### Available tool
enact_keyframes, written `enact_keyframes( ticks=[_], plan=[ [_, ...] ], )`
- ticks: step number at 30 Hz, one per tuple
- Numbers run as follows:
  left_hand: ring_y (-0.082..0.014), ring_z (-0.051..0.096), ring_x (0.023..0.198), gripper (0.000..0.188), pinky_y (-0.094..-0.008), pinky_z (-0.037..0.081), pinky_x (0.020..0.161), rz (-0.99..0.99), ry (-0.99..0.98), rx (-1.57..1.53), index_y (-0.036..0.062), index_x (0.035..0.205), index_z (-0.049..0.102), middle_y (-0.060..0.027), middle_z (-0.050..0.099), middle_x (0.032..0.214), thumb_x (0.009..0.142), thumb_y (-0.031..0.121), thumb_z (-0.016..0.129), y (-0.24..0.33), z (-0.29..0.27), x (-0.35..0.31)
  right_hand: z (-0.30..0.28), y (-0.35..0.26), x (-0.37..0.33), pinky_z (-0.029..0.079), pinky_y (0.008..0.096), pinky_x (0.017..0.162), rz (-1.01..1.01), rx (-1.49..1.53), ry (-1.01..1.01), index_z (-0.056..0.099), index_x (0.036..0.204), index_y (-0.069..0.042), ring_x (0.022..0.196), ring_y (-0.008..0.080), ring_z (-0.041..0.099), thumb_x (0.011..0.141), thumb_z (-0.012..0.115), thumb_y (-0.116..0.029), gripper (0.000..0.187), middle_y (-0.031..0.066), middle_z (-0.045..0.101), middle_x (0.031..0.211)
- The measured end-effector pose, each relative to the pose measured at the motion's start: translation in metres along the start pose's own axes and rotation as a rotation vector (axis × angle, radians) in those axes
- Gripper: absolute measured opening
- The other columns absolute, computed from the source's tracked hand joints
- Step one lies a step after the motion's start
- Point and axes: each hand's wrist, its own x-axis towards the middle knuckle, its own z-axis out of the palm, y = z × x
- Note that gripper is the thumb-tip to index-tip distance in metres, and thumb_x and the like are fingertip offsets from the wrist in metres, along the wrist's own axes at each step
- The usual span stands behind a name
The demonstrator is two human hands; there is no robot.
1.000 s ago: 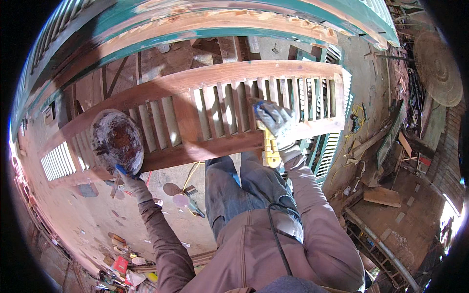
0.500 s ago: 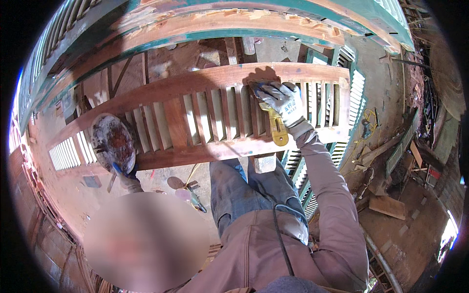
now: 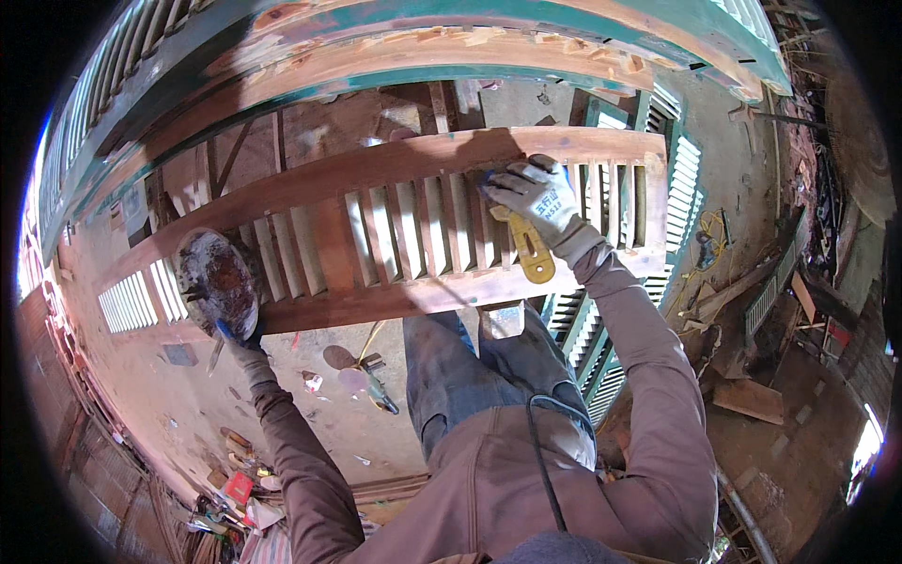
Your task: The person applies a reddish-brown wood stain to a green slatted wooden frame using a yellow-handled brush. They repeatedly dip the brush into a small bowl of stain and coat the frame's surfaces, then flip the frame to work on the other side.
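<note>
A reddish-brown wooden louvred shutter (image 3: 329, 246) lies across in front of me. My right hand (image 3: 543, 197), in a pale glove, is on its far rail and slats. That hand is closed on a putty knife with a flat yellow handle (image 3: 534, 252); the blade is hidden under the fingers. At the shutter's left part, my left hand (image 3: 242, 340), in a glove with blue fingertips, grips the near rim of a round shallow pan (image 3: 200, 252). Reddish-brown paste and whitish smears coat the pan's inside.
Beyond the shutter stand large green-and-bare-wood frames (image 3: 470, 58). Green louvred shutters (image 3: 684, 188) lean to its right. On the floor are a corded power tool (image 3: 381, 395), a yellow cord (image 3: 719, 226), a wooden board (image 3: 749, 401) and a red box (image 3: 239, 487) among clutter.
My right hand has shifted slightly left and nearer along the slats, still with the putty knife. My left forearm shows now; a blurred patch covered it before. The pan stays in my left hand.
</note>
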Motion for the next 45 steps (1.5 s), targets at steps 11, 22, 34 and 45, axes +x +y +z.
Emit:
enact_keyframes(
  ticks=[11, 22, 34, 45],
  plan=[
    [-0.0395, 0.054, 0.127, 0.066, -0.0579, 0.049, 0.101, -0.057, -0.026, -0.098, 0.0119, 0.147, 0.046, -0.0135, 0.053, 0.145, 0.096, 0.053, 0.058, -0.007, -0.01, 0.024, -0.024, -0.037, -0.015, 0.043, 0.0415, 0.102, 0.093, 0.15, 0.208, 0.073, 0.108, -0.025, 0.104, 0.0157, 0.065, 0.083, 0.067, -0.035, 0.027, -0.005, 0.073, 0.112],
    [-0.0374, 0.059, 0.12, 0.062, -0.0541, 0.053, 0.097, -0.062, -0.086, -0.102, 0.0126, 0.146, 0.046, -0.0137, 0.055, 0.141, 0.099, 0.052, 0.054, -0.006, -0.031, 0.039, -0.019, 0.059, -0.104, 0.046, 0.0432, 0.096, 0.254, -0.148, 0.272, 0.071, 0.115, -0.024, 0.108, 0.0194, 0.063, 0.075, 0.075, -0.032, 0.041, -0.0025, 0.069, 0.117],
    [-0.0367, 0.061, 0.115, 0.064, -0.0488, 0.053, 0.097, 0.003, -0.094, -0.102, 0.0089, 0.144, 0.047, -0.014, 0.057, 0.138, 0.098, 0.053, 0.053, -0.003, -0.033, 0.041, -0.006, 0.078, -0.125, 0.04, 0.0466, 0.104, 0.13, -0.252, 0.041, 0.076, 0.109, -0.028, 0.118, 0.0173, 0.057, 0.078, 0.072, -0.028, 0.032, -0.0084, 0.07, 0.12],
    [-0.0395, 0.051, 0.131, 0.066, -0.0542, 0.045, 0.109, 0.161, -0.097, 0.17, 0.0125, 0.151, 0.041, -0.0144, 0.048, 0.15, 0.098, 0.05, 0.055, -0.006, -0.019, 0.037, -0.015, 0.117, -0.085, 0.043, 0.0424, 0.1, 0.107, 0.017, 0.078, 0.074, 0.11, -0.026, 0.106, 0.0168, 0.066, 0.08, 0.069, -0.034, 0.032, -0.0043, 0.073, 0.116]
  ],
)
